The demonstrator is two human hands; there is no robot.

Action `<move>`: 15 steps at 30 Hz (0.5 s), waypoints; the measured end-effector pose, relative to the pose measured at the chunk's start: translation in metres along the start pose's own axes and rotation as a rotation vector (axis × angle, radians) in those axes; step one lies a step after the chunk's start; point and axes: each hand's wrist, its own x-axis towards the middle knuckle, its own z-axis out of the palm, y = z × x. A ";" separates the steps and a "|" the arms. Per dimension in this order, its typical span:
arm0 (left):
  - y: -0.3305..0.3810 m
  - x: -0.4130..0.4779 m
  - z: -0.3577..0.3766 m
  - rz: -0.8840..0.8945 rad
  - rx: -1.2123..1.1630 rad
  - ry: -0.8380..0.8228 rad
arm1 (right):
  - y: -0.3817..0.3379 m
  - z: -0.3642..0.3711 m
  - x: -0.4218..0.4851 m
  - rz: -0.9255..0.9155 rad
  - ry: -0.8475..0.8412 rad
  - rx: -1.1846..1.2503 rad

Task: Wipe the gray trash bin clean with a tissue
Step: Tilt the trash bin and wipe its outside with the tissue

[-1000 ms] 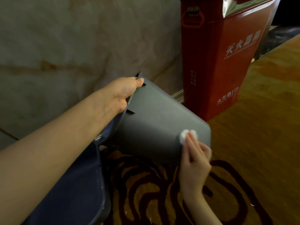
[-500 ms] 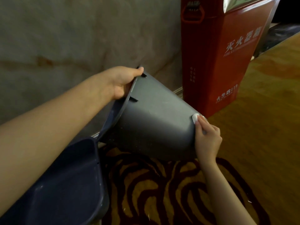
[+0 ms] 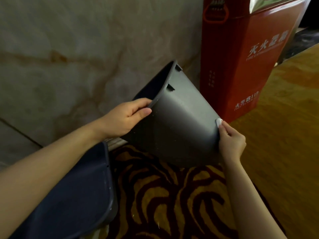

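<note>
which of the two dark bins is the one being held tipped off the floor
The gray trash bin, gripped at its rim by the left hand and tilted with its mouth toward the wall. The dark blue bin lies lower left, untouched by either hand.

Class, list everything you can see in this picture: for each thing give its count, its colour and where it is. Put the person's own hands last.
trash bin: one, gray, held tilted off the floor at centre, opening toward the wall
tissue: one, white, pressed at the bin's base edge
fire extinguisher box: one, red with white lettering, upright behind the bin
dark blue bin: one, lower left, partly out of view
carpet: one, gold with dark swirls, across the floor
wall: one, beige marble, behind
left hand: grips the bin's rim
right hand: holds the tissue to the bin
</note>
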 end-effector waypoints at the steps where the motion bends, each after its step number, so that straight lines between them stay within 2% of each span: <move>1: -0.002 0.002 0.001 0.005 -0.012 0.014 | -0.004 0.002 -0.003 -0.004 -0.007 0.013; 5: -0.002 0.007 0.005 -0.004 -0.111 0.094 | -0.025 0.018 -0.025 -0.152 -0.048 0.040; 11: 0.009 0.001 0.007 -0.045 -0.227 0.160 | -0.087 0.036 -0.057 -0.420 -0.259 0.171; 15: 0.017 0.002 0.010 -0.096 -0.249 0.227 | -0.105 0.049 -0.091 -0.596 -0.232 0.220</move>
